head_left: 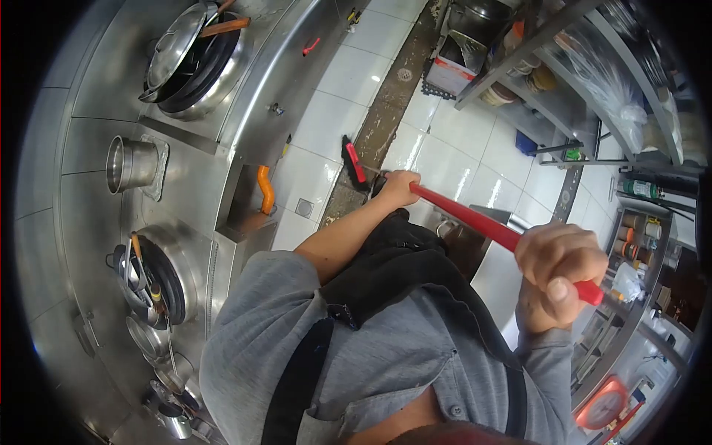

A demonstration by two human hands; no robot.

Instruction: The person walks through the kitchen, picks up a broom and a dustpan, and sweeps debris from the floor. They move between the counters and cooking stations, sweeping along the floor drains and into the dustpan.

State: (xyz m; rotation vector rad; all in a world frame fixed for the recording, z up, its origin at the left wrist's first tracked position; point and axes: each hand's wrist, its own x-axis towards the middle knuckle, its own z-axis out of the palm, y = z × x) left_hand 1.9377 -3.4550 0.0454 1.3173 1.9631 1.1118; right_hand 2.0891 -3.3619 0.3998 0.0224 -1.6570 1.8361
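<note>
I hold a long red-handled brush (pixel 475 219) with both hands. My left hand (pixel 397 189) grips the handle low down, close to the red and black brush head (pixel 354 161). The head rests on the white tiled floor at the edge of a dirty floor drain channel (pixel 386 104). My right hand (pixel 560 273) is clenched around the upper end of the handle, nearer my body. My grey shirt and black apron strap fill the lower middle of the view.
A steel cooking range (pixel 193 163) runs along the left with a wok and lid (pixel 189 55), a steel pot (pixel 130 163) and a burner holding ladles (pixel 148 282). Metal shelving (pixel 564 89) with containers stands on the right. A box (pixel 454 63) sits by the drain.
</note>
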